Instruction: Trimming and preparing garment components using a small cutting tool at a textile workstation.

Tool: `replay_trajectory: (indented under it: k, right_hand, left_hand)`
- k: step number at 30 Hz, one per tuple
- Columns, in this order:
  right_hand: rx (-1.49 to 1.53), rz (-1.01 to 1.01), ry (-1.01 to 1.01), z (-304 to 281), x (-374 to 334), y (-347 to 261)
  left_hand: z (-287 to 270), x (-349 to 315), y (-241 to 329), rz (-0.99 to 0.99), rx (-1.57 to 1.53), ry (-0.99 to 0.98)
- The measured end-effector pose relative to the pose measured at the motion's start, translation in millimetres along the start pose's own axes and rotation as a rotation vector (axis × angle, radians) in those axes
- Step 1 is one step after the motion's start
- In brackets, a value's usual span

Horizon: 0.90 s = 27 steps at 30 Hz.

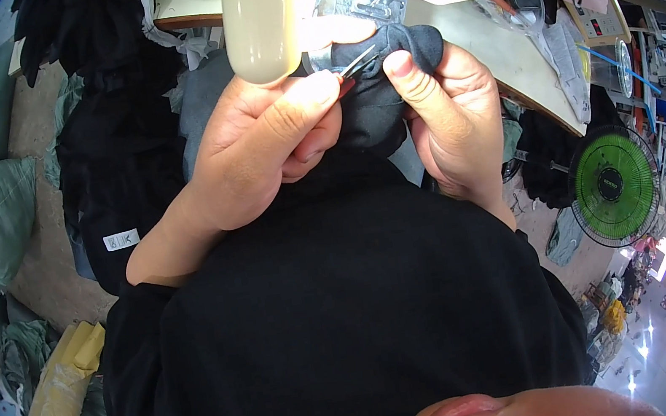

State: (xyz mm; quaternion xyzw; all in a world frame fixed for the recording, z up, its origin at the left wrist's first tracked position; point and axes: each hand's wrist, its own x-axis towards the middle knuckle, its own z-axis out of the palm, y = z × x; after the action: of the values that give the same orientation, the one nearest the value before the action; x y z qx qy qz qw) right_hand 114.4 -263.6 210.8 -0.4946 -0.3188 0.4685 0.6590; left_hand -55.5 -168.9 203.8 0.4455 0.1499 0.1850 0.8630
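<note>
Up against the sewing machine, my left hand point(263, 137) is closed around a small pointed metal tool point(359, 61). Its slim tips show past the thumb, with a bit of red beside them; the rest is hidden in the fingers, so its exact kind is unclear. The tips lie against a bunched dark cloth piece point(376, 117). My right hand point(455, 110) pinches that cloth, thumb in front and fingers behind, near the tool's tips. Cloth also hangs down between both hands.
The cream sewing machine point(260, 22) stands close above my hands, with a bright light by it. A pale worktable point(537, 81) extends right. A green fan point(612, 181) is at right. Dark garments point(119, 136) pile at left, near green sacks point(1, 220) and a yellow roll point(62, 399).
</note>
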Motion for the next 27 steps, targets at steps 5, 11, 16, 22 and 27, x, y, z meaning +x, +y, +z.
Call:
replay_trajectory:
  k: [5, 11, 16, 22, 27]
  right_hand:
    - [0.004, -0.009, -0.012, 1, 0, -1]
    - [-0.034, -0.016, -0.022, -1, 0, 2]
    - [-0.058, -0.016, -0.016, -1, 0, 1]
    - [-0.057, -0.010, -0.032, -3, -1, 1]
    - [0.006, 0.027, 0.015, 0, 1, 0]
  left_hand:
    - [0, 1, -4, 0.033, -0.012, 0.028]
    - [2, 1, -7, 0.051, -0.021, 0.057]
    - [2, 2, -9, 0.049, -0.018, 0.055]
    - [-2, 2, -12, 0.073, -0.042, 0.058]
    - [3, 2, -13, 0.166, 0.015, 0.107]
